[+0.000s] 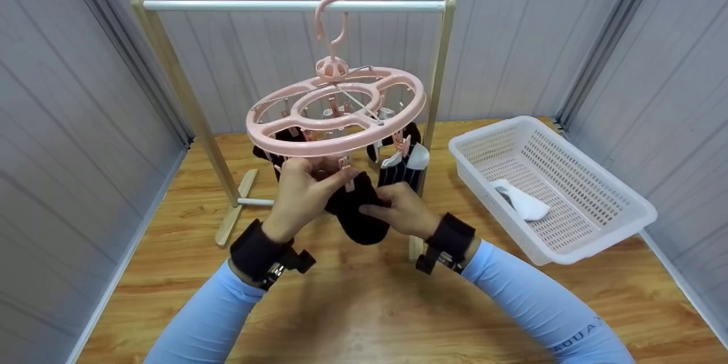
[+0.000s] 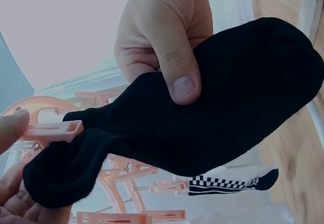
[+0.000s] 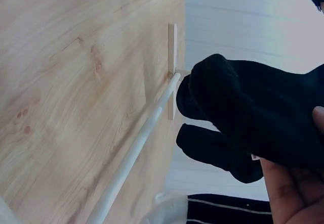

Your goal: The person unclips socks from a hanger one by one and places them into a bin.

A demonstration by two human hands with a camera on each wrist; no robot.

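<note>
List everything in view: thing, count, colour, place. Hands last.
Rack: one, wooden posts with white bar, on the floor.
Hanger: one, pink, round, hooked on the rack's bar.
Clip: one of several, pink, under the hanger, at the black sock's end.
Black sock: one, held below the hanger.
Hung socks: several, dark and striped, exact count unclear, clipped under the hanger.
Basket: one, white, right of the rack.
White sock: one, inside the basket.
Left hand: holds the clip.
Right hand: pinches the black sock.
</note>
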